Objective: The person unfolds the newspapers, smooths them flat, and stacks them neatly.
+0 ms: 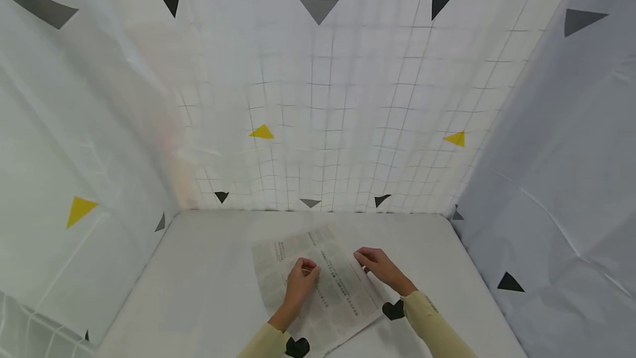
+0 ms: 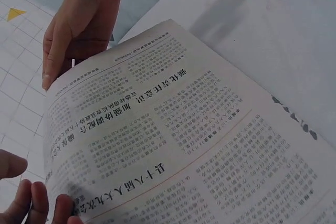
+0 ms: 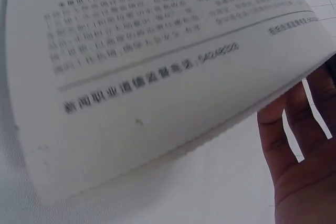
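A folded newspaper (image 1: 343, 286), printed with columns of Chinese text, lies slanted over the white table. My right hand (image 1: 380, 267) grips its right edge with thumb and fingers, lifting that side into a curve; the right wrist view shows the fingers (image 3: 299, 124) behind the raised sheet. Over the middle of the paper is my left hand (image 1: 300, 283), its fingers loosely bent. In the left wrist view a gap separates the left thumb from the left fingers (image 2: 39, 200), which are right at the page's curved edge, with nothing pinched between them.
The white tabletop (image 1: 199, 269) extends around the paper on all sides. White sheeting (image 1: 318, 98) with grid lines and black, grey and yellow triangles encloses the table at the back and both sides. Dark heart-shaped patches (image 1: 298, 347) show by the cuffs.
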The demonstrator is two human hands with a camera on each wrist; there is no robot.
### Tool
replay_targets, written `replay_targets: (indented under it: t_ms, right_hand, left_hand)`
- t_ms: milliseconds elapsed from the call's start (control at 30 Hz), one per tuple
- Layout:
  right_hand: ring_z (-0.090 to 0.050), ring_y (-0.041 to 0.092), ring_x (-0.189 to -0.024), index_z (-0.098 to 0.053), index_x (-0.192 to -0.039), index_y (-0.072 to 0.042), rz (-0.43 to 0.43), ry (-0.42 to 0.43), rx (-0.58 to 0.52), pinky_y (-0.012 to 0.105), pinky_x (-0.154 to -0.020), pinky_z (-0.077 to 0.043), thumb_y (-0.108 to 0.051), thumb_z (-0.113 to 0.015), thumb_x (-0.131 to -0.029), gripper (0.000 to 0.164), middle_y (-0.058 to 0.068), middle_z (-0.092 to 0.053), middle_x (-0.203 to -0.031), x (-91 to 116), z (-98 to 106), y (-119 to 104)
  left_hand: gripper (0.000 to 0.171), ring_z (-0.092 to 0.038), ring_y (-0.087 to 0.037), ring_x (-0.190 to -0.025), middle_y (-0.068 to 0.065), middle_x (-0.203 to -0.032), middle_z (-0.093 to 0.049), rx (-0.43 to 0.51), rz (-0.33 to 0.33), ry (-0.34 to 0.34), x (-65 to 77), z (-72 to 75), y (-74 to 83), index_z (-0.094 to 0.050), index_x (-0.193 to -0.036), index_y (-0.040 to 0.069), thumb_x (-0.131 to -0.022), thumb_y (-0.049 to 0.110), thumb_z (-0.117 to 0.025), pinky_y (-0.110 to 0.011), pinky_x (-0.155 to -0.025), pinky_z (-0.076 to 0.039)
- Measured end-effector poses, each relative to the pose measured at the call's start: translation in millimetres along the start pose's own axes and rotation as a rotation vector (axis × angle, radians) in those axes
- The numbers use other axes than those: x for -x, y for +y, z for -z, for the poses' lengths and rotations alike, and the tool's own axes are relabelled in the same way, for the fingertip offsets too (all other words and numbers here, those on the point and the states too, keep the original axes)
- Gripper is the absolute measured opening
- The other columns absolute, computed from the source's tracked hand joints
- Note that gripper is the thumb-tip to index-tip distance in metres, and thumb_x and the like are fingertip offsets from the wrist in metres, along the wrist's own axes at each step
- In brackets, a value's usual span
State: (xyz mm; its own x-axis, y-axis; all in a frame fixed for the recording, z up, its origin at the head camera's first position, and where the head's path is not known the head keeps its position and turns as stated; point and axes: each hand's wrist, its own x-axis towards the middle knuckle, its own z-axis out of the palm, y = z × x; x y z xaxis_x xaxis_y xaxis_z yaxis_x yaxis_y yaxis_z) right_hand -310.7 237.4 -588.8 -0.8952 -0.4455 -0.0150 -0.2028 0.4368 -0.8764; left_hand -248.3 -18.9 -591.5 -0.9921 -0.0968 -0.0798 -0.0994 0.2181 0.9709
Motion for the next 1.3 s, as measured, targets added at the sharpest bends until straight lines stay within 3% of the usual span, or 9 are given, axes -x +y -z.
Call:
replay_targets:
  t_ms: [233,467,1033,1300]
  right_hand:
    - [-0.067,0.010,-0.092,-0.068,-0.120,-0.005,0.004,-0.016,-0.067,0.028,-0.083,-0.057,-0.033,-0.050,-0.109,0.035,0.014,-0.072,-0.114,0,-3,-6]
    - [-0.069,0.013,-0.099,-0.068,-0.122,-0.009,-0.001,-0.032,-0.126,0.032,-0.089,-0.057,-0.038,-0.051,-0.108,0.036,0.013,-0.071,-0.122,-3,-5,-10]
    - [-0.064,0.009,-0.093,-0.067,-0.122,-0.004,-0.035,-0.040,-0.140,0.028,-0.085,-0.055,-0.036,-0.053,-0.107,0.038,0.011,-0.070,-0.115,1,-13,-14]
    - [-0.059,0.008,-0.092,-0.068,-0.122,-0.003,-0.028,-0.054,-0.153,0.029,-0.084,-0.054,-0.035,-0.055,-0.106,0.038,0.000,-0.063,-0.104,-3,-21,-15]
  left_hand:
    - [0.024,-0.056,-0.011,-0.089,-0.008,-0.107,-0.064,0.031,-0.002,-0.063,0.7,-2.7,5.3,-0.059,-0.112,0.005,-0.100,0.024,-0.064,-0.022,-0.073,-0.045]
    - [0.026,-0.057,-0.011,-0.088,-0.007,-0.106,-0.064,0.006,0.008,-0.033,-0.7,-4.0,7.1,-0.060,-0.112,0.007,-0.102,0.031,-0.061,-0.022,-0.072,-0.045]
    - [0.033,-0.058,-0.012,-0.084,-0.003,-0.100,-0.064,0.071,0.081,-0.122,-2.0,-14.2,6.4,-0.060,-0.112,0.007,-0.100,0.037,-0.064,-0.024,-0.070,-0.046]
    - [0.038,-0.058,-0.011,-0.082,-0.002,-0.098,-0.062,0.079,0.105,-0.160,-4.1,-18.5,10.7,-0.061,-0.113,0.007,-0.099,0.043,-0.065,-0.024,-0.069,-0.047]
